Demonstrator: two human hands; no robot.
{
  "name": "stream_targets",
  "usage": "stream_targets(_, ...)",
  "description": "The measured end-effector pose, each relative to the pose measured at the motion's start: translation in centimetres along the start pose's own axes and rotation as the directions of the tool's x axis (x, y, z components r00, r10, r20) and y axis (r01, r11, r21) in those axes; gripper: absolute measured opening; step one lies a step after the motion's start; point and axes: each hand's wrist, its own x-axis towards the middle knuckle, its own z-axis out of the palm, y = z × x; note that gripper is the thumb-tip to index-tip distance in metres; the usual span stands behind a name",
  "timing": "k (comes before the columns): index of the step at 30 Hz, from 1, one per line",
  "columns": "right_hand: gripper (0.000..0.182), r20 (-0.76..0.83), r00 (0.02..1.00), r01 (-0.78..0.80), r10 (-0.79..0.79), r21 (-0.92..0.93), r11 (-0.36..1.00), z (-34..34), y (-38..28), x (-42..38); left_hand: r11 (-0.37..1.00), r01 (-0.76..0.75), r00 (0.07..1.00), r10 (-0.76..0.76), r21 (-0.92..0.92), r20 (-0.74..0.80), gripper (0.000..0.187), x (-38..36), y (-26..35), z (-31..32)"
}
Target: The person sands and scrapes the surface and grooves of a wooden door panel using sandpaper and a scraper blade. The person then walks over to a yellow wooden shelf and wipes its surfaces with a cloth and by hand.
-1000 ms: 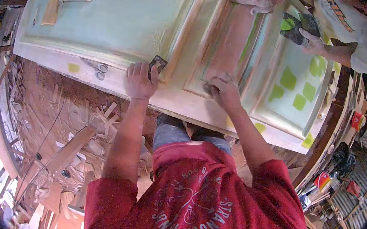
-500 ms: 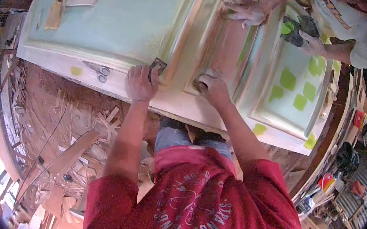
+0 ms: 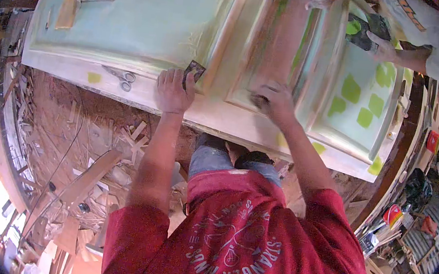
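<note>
A large panelled door [image 3: 133, 35], pale green with bare wood mouldings, lies flat before me. My left hand [image 3: 176, 93] rests on its near border, closed with a dark, worn piece of sandpaper [image 3: 195, 71] under the thumb. Over the lower end of the reddish middle panel [image 3: 278, 51], my right hand [image 3: 277, 104] is curled around a small folded piece of sandpaper [image 3: 259, 100], mostly hidden by the fingers and somewhat blurred. Scissors [image 3: 124, 79] lie on the border, left of my left hand.
Across the door, a co-worker's hand [image 3: 382, 47] holds a dark sheet [image 3: 359, 31] bearing green paste. Green patches [image 3: 351, 88] mark the right panel. Wood scraps [image 3: 74, 9] lie on the upper left. Offcuts and shavings [image 3: 101, 177] cover the floor.
My right hand has moved right and slightly down along the panel's lower end. The left hand keeps its place on the border. The co-worker's other hand has moved up the middle panel.
</note>
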Motion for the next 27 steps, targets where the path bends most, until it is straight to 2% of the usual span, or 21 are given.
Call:
stream_targets(3, 0.016, 0.074, 0.985, -0.154, 0.159, -0.064, 0.986, -1.8, -0.4, -1.5, 1.0, -0.005, 1.0, 0.005, 0.015, -0.004, 0.028, 0.0, -0.3, 0.0)
stream_targets(4, 0.018, 0.037, 0.99, -0.134, 0.136, -0.046, 0.99, -0.9, -0.7, -1.1, 1.0, -0.008, 1.0, 0.008, 0.006, -0.007, 0.027, -0.1, 0.0, -0.1)
stream_targets(7, 0.022, 0.069, 0.992, -0.107, 0.107, -0.007, 0.994, 2.8, -1.7, 1.5, 1.0, -0.012, 1.0, 0.012, -0.012, 0.0, 0.026, 0.0, 0.0, -0.3)
stream_targets(8, 0.024, 0.039, 0.998, -0.041, 0.044, -0.074, 0.996, 2.7, -1.7, 1.8, 1.0, -0.008, 1.0, 0.008, -0.012, -0.008, 0.026, 0.0, 0.0, -0.2)
stream_targets(11, 0.023, 0.03, 0.997, -0.07, 0.074, -0.107, 0.992, -0.3, -1.9, 0.4, 1.0, -0.01, 1.0, 0.01, 0.005, -0.011, 0.029, -0.1, 0.0, -0.1)
stream_targets(14, 0.022, 0.069, 0.993, -0.093, 0.097, -0.058, 0.994, -1.4, 0.8, -2.3, 1.0, -0.019, 0.999, 0.019, -0.003, -0.047, 0.029, 0.4, 0.2, -0.1)
stream_targets(17, 0.023, -0.031, 0.999, -0.025, 0.025, -0.02, 0.999, 1.4, -0.8, 0.3, 1.0, 0.001, 1.0, -0.001, -0.009, -0.001, 0.03, -0.1, 0.3, -0.4)
stream_targets(18, 0.022, 0.061, 0.997, -0.049, 0.051, -0.049, 0.998, 2.2, -1.3, 1.3, 1.0, 0.01, 1.0, -0.01, -0.006, 0.019, 0.03, 0.1, 0.4, -0.3)
stream_targets(21, 0.016, 0.129, 0.989, -0.072, 0.073, -0.013, 0.997, 1.8, -1.3, 1.4, 1.0, 0.012, 1.0, -0.012, -0.008, 0.013, 0.031, 0.0, 0.3, -0.2)
stream_targets(24, 0.018, 0.184, 0.973, -0.153, 0.14, 0.057, 0.987, -1.8, 0.6, -1.5, 1.0, -0.026, 0.998, 0.026, 0.004, -0.054, 0.032, 0.1, 0.3, 0.0)
stream_targets(27, 0.019, 0.113, 0.989, -0.085, 0.098, -0.108, 0.99, -1.0, -0.4, -0.8, 1.0, 0.005, 1.0, -0.005, 0.024, 0.01, 0.027, -0.2, -0.1, 0.2)
